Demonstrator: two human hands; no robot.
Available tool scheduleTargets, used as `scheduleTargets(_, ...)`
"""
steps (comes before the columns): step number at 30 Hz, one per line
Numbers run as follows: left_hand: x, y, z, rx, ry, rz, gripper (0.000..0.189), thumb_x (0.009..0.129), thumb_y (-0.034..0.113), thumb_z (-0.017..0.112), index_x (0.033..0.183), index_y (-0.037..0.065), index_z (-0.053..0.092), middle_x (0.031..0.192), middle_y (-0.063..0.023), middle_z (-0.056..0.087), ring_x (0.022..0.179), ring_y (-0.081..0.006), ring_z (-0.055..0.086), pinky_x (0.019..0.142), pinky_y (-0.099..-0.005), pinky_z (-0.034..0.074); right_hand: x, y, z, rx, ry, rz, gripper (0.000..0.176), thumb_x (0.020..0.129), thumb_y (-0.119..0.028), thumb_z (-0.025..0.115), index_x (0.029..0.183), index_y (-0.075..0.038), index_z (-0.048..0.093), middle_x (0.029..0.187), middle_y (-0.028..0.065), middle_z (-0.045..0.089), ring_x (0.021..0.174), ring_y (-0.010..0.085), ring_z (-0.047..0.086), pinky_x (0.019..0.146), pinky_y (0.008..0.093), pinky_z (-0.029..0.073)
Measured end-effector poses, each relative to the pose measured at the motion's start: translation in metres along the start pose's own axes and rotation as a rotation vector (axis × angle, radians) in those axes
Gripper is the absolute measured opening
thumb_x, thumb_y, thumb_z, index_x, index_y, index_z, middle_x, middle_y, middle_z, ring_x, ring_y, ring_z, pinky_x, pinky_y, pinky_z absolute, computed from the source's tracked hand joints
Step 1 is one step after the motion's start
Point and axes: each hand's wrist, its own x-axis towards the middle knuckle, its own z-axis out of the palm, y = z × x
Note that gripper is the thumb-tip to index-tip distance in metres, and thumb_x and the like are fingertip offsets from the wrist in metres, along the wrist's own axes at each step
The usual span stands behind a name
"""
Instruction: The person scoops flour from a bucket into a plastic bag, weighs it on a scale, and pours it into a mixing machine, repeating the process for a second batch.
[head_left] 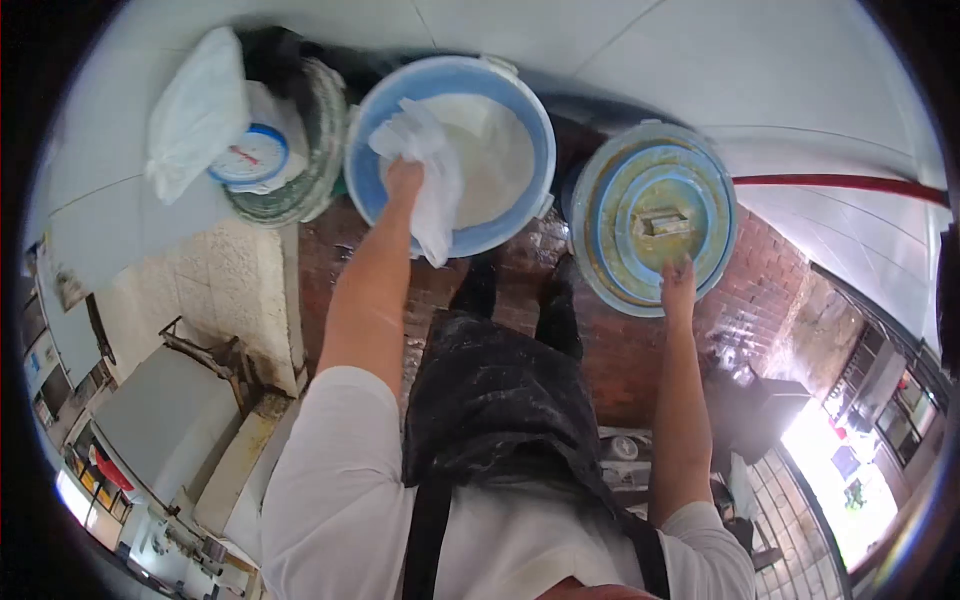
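My left hand (405, 178) is closed on a crumpled, thin white plastic bag (435, 215). It holds the bag over the left part of a round blue tub (455, 240), and the bag's lower end hangs across the near rim. White powder (495, 150) covers the bottom of this tub. On the right, my right hand (678, 280) reaches the near part of a stained blue lid (610, 220), its fingers stretched toward the raised block-like grip (662, 222) at the centre.
Left of the tub, a dial scale (250, 157) stands on a dirty round lid (320, 150), with a full white bag (205, 110) on it. White tiled wall (560, 30) runs behind the containers. The brick floor (625, 370) looks wet. A red hose or pipe (840, 182) crosses at right.
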Motion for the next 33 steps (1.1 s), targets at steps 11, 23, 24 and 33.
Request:
scheduleTargets(11, 0.071, -0.039, 0.184, -0.369, -0.341, -0.359, 0.052, 0.094, 0.034, 0.052, 0.133, 0.000, 0.053, 0.128, -0.0235, 0.060, 0.120, -0.0392, 0.057, 0.103, -0.0460, 0.043, 0.096, 0.029, 0.083, 0.363, 0.192, 0.454, 0.076, 0.090, -0.036, 0.072, 0.140, 0.006, 0.032, 0.111, 0.0155, 0.063, 0.083, 0.0212, 0.064, 0.065, 0.0330, 0.053)
scheduleTargets(23, 0.032, 0.024, -0.019, -0.438, -0.344, -0.439, 0.051, 0.086, 0.039, 0.062, 0.094, -0.011, 0.068, 0.082, -0.0257, 0.068, 0.086, -0.0336, 0.070, 0.074, -0.0425, 0.052, 0.086, 0.025, 0.044, 0.766, 0.172, 0.311, 0.047, 0.086, 0.003, 0.064, 0.130, 0.003, 0.046, 0.114, 0.0137, 0.061, 0.099, 0.0241, 0.062, 0.087, 0.0360, 0.052)
scheduleTargets(24, 0.020, 0.025, -0.029, -0.324, -0.444, -0.391, 0.048, 0.086, 0.037, 0.062, 0.093, -0.010, 0.068, 0.084, -0.0254, 0.069, 0.085, -0.0351, 0.070, 0.073, -0.0433, 0.053, 0.081, 0.023, 0.039, 0.699, 0.121, 0.301, 0.051, 0.088, 0.001, 0.064, 0.134, 0.005, 0.043, 0.117, 0.0150, 0.061, 0.103, 0.0258, 0.063, 0.090, 0.0366, 0.052)
scheduleTargets(33, -0.051, 0.017, -0.078, -0.284, -0.455, -0.152, 0.030, 0.089, 0.017, 0.060, 0.113, 0.000, 0.066, 0.114, -0.0264, 0.065, 0.106, -0.0410, 0.063, 0.090, -0.0411, 0.051, 0.034, 0.007, 0.030, 0.519, 0.184, 0.128, 0.061, 0.088, 0.005, 0.061, 0.142, 0.006, 0.034, 0.129, 0.0185, 0.053, 0.116, 0.0268, 0.056, 0.099, 0.0354, 0.044)
